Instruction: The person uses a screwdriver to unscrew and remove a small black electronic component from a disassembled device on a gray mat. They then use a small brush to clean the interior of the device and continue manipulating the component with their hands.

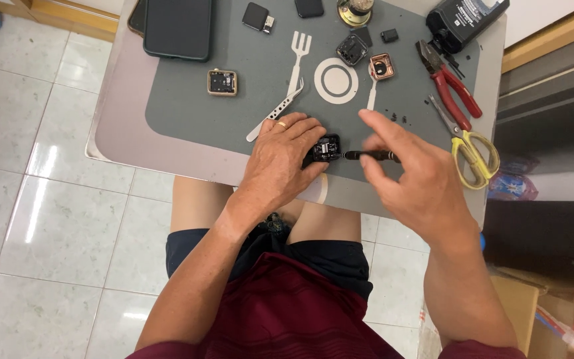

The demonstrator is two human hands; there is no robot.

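Pinning the small black module (pixel 325 147) against the grey mat (pixel 187 100), the left hand (pixel 280 163) curls its fingers snug around it; the right hand (pixel 413 176) pinches a thin screwdriver (pixel 370 155), best kept level with light pressure.

A small grey table (pixel 117 133) carries a dark grey mat (pixel 187 100) printed with fork, plate and knife outlines. On the mat lie metal tweezers (pixel 275 111), a gold watch case (pixel 222 82), red-handled pliers (pixel 450 83) and yellow-handled scissors (pixel 470 149) near the right edge, and a dark phone (pixel 177 26) at the far left corner.
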